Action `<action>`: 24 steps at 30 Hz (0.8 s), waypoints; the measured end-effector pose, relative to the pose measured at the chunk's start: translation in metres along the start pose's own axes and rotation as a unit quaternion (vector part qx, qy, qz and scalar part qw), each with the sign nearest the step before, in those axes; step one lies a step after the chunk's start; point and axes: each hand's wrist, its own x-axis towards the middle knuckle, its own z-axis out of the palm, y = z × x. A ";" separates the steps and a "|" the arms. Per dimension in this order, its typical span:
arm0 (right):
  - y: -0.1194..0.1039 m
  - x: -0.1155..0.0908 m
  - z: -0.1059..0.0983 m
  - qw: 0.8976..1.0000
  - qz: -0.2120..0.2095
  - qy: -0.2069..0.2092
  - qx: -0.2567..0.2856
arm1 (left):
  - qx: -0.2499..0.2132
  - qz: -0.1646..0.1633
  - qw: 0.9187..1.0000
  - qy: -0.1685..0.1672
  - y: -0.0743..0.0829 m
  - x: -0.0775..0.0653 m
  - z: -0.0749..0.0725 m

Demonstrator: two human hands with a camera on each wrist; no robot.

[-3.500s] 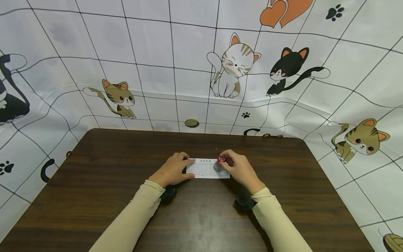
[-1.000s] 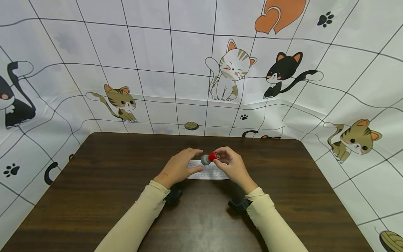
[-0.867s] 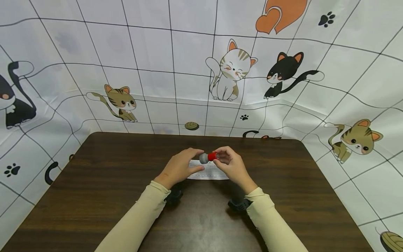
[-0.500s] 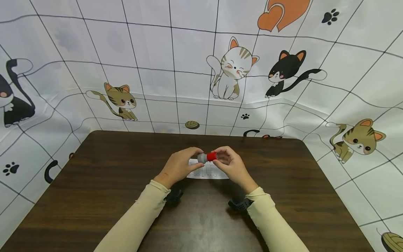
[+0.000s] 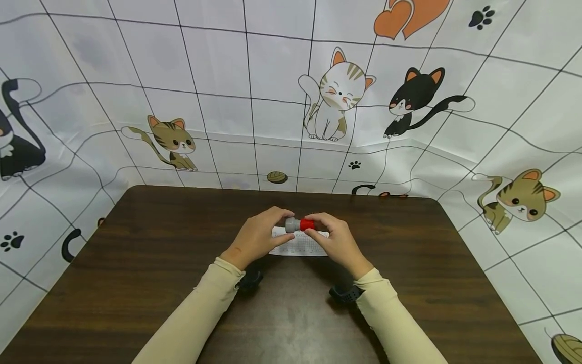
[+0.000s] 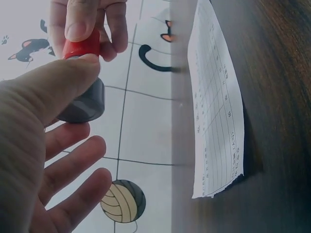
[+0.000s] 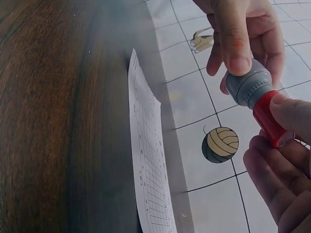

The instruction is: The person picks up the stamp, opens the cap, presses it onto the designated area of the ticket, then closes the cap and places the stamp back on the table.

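Observation:
My left hand (image 5: 256,236) and right hand (image 5: 338,242) hold a small stamp (image 5: 300,225) sideways between them, above a printed paper form (image 5: 300,246). The left thumb and fingers pinch its grey rounded end (image 7: 248,82), beside a ridged ring. At the other end, the right thumb and fingers grip the red cylinder (image 7: 268,119). In the left wrist view the left thumb covers part of the grey body (image 6: 87,107), and its other fingers are spread. The form, ruled with a grid, lies on the table with a slightly curled edge.
A dark wood-grain table (image 5: 291,313) spreads under both arms. Behind it hangs a white cloth (image 5: 218,60) with cat drawings and grid lines. Black devices (image 5: 345,294) sit at both wrists.
Earlier the stamp stood on the form under my right hand, with my left hand at the paper. It was lifted and tipped sideways, and the left fingers closed on its grey end.

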 end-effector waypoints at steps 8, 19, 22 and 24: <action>-0.002 0.001 -0.002 1.000 0.013 -0.017 0.005 | 0.016 0.010 1.000 -0.002 0.000 0.000 -0.002; -0.002 0.000 -0.003 1.000 0.006 -0.016 0.000 | 0.019 0.011 1.000 -0.001 0.001 0.000 -0.004; -0.002 0.000 -0.003 1.000 0.004 -0.018 -0.001 | 0.016 0.006 1.000 0.000 0.002 0.000 -0.004; -0.002 0.000 -0.004 1.000 0.003 -0.022 -0.001 | 0.014 0.006 1.000 0.001 0.002 0.000 -0.003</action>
